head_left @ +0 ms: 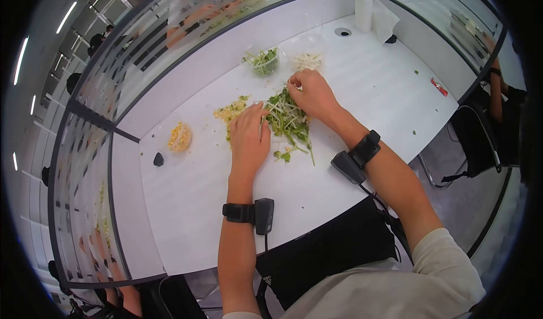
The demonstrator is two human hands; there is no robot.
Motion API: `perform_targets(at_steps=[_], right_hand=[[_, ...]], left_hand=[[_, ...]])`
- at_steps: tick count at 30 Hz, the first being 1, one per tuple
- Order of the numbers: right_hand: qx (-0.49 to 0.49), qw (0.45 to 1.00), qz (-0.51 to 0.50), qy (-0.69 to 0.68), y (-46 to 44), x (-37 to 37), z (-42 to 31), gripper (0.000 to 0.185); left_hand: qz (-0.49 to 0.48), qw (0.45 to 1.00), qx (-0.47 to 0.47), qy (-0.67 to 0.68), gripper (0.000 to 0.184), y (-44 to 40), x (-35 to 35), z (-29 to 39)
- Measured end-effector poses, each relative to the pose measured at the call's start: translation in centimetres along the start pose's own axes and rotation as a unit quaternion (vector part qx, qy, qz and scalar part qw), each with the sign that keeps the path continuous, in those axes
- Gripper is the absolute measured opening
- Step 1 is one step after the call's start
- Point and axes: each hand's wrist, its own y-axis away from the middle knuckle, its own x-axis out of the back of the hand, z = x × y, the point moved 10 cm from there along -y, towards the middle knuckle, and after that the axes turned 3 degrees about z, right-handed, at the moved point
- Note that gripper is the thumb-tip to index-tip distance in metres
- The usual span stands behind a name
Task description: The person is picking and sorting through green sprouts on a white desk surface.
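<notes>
A loose pile of green stems and leaves with pale shreds (289, 118) lies on the white table between my hands. My left hand (249, 135) rests at the pile's left edge, palm down with the fingers spread, partly over a yellow crumbly heap (229, 112). At the pile's upper right, my right hand (311, 94) is curled with thumb and fingertips together; whatever they hold is too small to make out. Behind the pile stand a clear bowl of green stems (264, 63) and a clear container of pale shreds (307, 61).
A clear bowl of yellow and white bits (180, 137) sits at the left, near a small black object (158, 159). A white paper roll (363, 13) stands at the back. A red wrapper (439, 87) lies at the right. Low partitions (127, 200) border the table.
</notes>
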Motion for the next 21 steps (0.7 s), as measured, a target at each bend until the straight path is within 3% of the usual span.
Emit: perform_targets(at_steps=[5,7,10,16,21], right_hand=[[0.015,0.996,0.017,-0.082,-0.1,0.9,-1.7,0.018],[-0.062,0.987,-0.041,-0.142,0.1,0.2,-1.4,0.019],[-0.082,0.984,-0.067,-0.146,0.5,-0.8,-1.0,0.02],[-0.023,0.992,-0.065,-0.101,0.6,-1.6,-1.2,0.021],[-0.034,0.99,-0.084,-0.107,0.7,-1.9,-0.9,0.019]], left_hand=[[-0.035,0.999,0.019,-0.018,0.049,0.1,-0.6,0.3],[-0.051,0.998,0.026,-0.024,0.048,0.0,-0.8,0.4],[-0.061,0.997,0.028,-0.042,0.048,-0.1,-1.4,0.3],[-0.044,0.998,0.008,-0.051,0.042,0.0,-1.8,0.0],[-0.024,0.999,0.019,-0.011,0.04,-0.1,-1.4,-0.4]])
